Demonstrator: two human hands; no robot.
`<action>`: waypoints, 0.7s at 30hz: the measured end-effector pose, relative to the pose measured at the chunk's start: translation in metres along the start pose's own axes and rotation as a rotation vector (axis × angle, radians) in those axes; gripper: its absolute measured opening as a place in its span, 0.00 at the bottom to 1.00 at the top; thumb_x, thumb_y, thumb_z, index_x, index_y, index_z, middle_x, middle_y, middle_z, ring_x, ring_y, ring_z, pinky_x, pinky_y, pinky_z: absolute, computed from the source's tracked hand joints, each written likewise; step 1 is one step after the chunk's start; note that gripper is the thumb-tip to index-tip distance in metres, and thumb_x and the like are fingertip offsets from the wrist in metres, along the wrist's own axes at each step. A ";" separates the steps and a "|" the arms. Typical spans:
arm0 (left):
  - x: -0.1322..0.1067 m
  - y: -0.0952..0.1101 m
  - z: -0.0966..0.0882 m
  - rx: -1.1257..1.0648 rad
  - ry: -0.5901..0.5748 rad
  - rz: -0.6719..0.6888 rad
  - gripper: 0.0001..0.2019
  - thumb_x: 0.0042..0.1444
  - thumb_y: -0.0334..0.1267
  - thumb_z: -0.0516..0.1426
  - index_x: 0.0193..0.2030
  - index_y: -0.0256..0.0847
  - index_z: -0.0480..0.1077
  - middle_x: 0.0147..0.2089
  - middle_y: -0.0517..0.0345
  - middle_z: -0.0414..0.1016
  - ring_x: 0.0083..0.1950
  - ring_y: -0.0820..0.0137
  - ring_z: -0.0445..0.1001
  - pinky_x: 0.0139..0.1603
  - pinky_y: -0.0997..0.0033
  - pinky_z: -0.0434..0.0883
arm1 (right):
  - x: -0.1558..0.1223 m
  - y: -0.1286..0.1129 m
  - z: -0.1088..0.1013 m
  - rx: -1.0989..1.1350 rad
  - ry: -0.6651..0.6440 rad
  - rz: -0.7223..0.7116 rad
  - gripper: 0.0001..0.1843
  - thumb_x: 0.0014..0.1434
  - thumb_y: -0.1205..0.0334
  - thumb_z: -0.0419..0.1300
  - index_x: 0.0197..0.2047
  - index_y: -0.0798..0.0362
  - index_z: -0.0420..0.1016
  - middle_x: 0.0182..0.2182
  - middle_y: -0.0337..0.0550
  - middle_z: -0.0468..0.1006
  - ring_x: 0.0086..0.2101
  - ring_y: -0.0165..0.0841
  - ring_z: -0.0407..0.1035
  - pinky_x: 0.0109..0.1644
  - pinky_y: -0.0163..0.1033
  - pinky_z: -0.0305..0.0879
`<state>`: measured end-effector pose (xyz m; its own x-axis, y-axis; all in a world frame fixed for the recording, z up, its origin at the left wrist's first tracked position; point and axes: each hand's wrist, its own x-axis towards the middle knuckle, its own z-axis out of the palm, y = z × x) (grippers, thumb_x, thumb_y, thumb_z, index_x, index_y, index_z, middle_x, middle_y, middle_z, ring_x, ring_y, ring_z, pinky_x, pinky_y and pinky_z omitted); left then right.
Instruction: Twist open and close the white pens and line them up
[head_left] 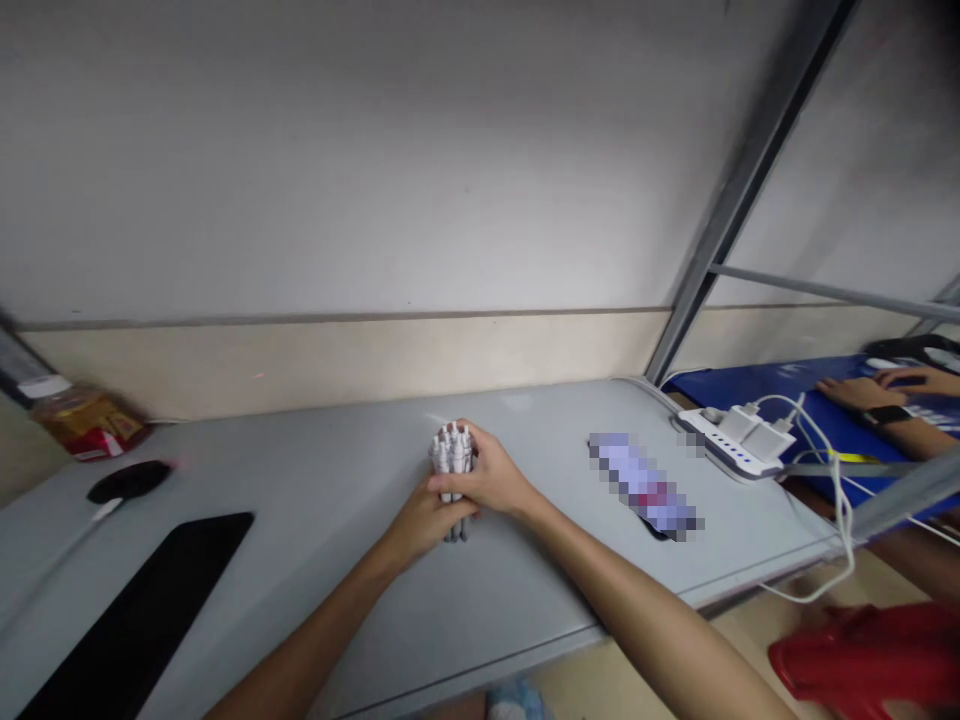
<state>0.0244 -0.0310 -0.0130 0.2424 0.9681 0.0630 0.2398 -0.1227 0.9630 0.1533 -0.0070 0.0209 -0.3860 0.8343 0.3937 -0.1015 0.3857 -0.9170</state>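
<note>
Both my hands meet at the middle of the grey table [315,500], wrapped around a bundle of several white pens [453,458] that stands upright with its lower tips on the tabletop. My left hand [421,520] grips the bundle low down from the left. My right hand [491,475] closes around it from the right, a little higher. The pens' white ends stick up above my fingers.
A black flat pad [142,610] lies at the left front, a black mouse-like object [129,481] and a yellow-red packet [88,422] behind it. A phone [645,487] and a white power strip [739,445] sit right. Another person's hands [885,392] rest on a blue surface; a red object [870,660] is lower right.
</note>
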 end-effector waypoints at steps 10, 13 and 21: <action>0.000 0.011 -0.008 -0.400 -0.050 -0.166 0.12 0.50 0.42 0.62 0.33 0.36 0.67 0.25 0.60 0.73 0.25 0.71 0.74 0.26 0.73 0.69 | 0.003 0.002 -0.022 -0.002 -0.091 0.104 0.16 0.59 0.48 0.57 0.37 0.54 0.71 0.27 0.36 0.71 0.24 0.26 0.65 0.31 0.34 0.63; 0.000 0.010 -0.011 -0.428 -0.043 -0.205 0.13 0.51 0.43 0.62 0.36 0.36 0.67 0.27 0.58 0.75 0.26 0.70 0.76 0.25 0.73 0.70 | 0.006 0.007 -0.025 -0.004 -0.042 0.102 0.17 0.58 0.50 0.58 0.30 0.56 0.71 0.27 0.38 0.72 0.29 0.27 0.66 0.38 0.35 0.63; 0.007 0.008 -0.015 -0.534 0.033 -0.272 0.15 0.49 0.38 0.65 0.40 0.35 0.67 0.37 0.47 0.80 0.38 0.60 0.80 0.45 0.57 0.77 | 0.014 0.014 -0.031 0.418 0.340 0.305 0.13 0.54 0.52 0.58 0.37 0.52 0.65 0.21 0.32 0.67 0.21 0.25 0.63 0.27 0.32 0.61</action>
<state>0.0135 -0.0222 -0.0008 0.2071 0.9567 -0.2046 -0.2185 0.2490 0.9435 0.1754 0.0224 0.0157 -0.1472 0.9881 0.0454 -0.4102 -0.0192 -0.9118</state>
